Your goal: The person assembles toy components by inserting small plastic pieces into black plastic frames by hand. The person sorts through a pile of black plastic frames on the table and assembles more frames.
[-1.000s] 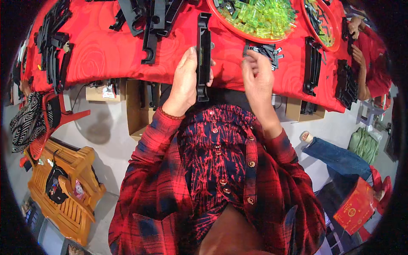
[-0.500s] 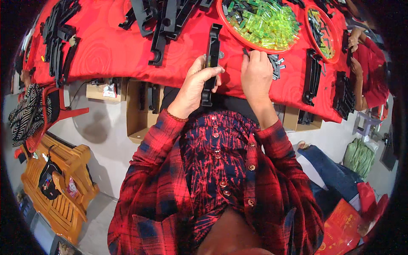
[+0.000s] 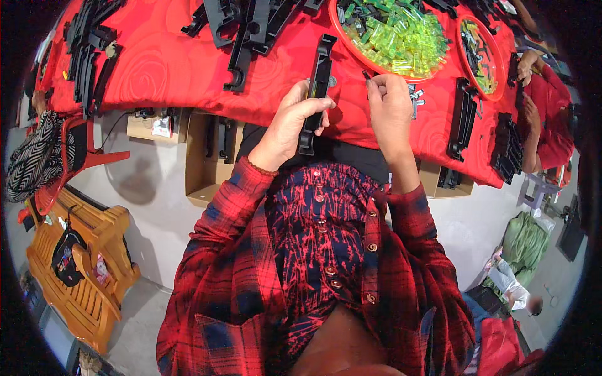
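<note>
My left hand [image 3: 285, 131] is closed round a long, narrow black plastic part [image 3: 323, 59], held upright just above the near edge of the table, its thumb lying across the front. To its right, my right hand [image 3: 390, 116] pinches a small dark stick-like piece [image 3: 367, 74] between thumb and fingertips, apart from the black part. Small grey cylindrical pieces [image 3: 415, 94] lie on the red cloth just beyond the right hand, partly hidden by it. Past them, a red bowl [image 3: 355, 57] holds many clear yellow-green pieces [image 3: 411, 47] and some dark ones.
Black plastic parts lie in piles at the far left [image 3: 81, 62], far middle [image 3: 244, 44] and right [image 3: 461, 119] of the red-covered table [image 3: 157, 69]. A second red basket [image 3: 498, 72] stands at right, near another person's hands [image 3: 532, 72]. Below are cardboard boxes [image 3: 200, 156] and a wooden chair [image 3: 81, 269].
My right hand has moved a little to the right with the small dark piece. My left hand keeps its hold on the black part. The denim at lower right has mostly left view.
</note>
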Motion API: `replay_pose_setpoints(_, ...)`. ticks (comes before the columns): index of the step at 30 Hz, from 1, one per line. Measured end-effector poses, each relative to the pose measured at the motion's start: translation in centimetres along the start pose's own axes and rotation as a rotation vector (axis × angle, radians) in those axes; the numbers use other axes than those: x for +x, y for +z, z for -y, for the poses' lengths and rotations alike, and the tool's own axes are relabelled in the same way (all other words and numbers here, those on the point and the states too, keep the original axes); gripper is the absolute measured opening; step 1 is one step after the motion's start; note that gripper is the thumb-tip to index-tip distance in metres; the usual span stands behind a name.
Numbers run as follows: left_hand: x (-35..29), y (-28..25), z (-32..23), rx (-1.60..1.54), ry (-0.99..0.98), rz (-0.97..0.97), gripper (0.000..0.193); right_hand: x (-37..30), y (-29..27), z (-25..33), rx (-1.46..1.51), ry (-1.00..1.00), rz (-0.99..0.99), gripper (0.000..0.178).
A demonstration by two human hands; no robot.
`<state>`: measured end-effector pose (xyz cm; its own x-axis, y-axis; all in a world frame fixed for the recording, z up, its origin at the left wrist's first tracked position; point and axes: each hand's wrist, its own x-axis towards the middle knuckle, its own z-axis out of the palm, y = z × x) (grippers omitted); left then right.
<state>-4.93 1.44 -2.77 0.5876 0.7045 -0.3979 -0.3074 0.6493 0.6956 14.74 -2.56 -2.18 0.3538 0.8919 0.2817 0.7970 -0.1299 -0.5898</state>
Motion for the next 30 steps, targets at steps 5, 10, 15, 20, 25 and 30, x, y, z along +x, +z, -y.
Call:
replay_pose_setpoints(5, 0.1, -0.1, 0.2, -0.006, -0.003, 0.001, 0.035, 0.1, -0.9, 0.3, 0.26, 0.229, 0.134, 0.013)
replay_pose_setpoints(10, 0.3, 0.1, 0.0, -0.01, -0.007, -0.01, 0.033, 0.9, -2.2, 1.4, 0.805, 0.502, 0.25, 0.013)
replay_pose_setpoints(15, 0.2, 0.3, -0.2, -0.014, -0.023, -0.047, 0.033, 1.8, -2.5, -0.8, 1.415, 0.739, 0.547, 0.012)
replay_pose_setpoints(20, 0.3, 0.8, -0.5, -0.139, -0.008, 0.049, 0.036, 1.8, -3.2, 0.7, 1.654, 0.978, 0.612, 0.018)
replay_pose_setpoints(25, -0.1, 1.5, -0.4, -0.078, 0.007, 0.048, 0.042, 1.5, -2.7, 0.5, 1.877, 0.919, 0.946, 0.017)
replay_pose_setpoints(30, -0.1, 1.4, -0.1, -0.183, -0.012, 0.053, 0.033, 0.5, -3.1, 2.5, 1.193, 0.551, 0.573, 0.016)
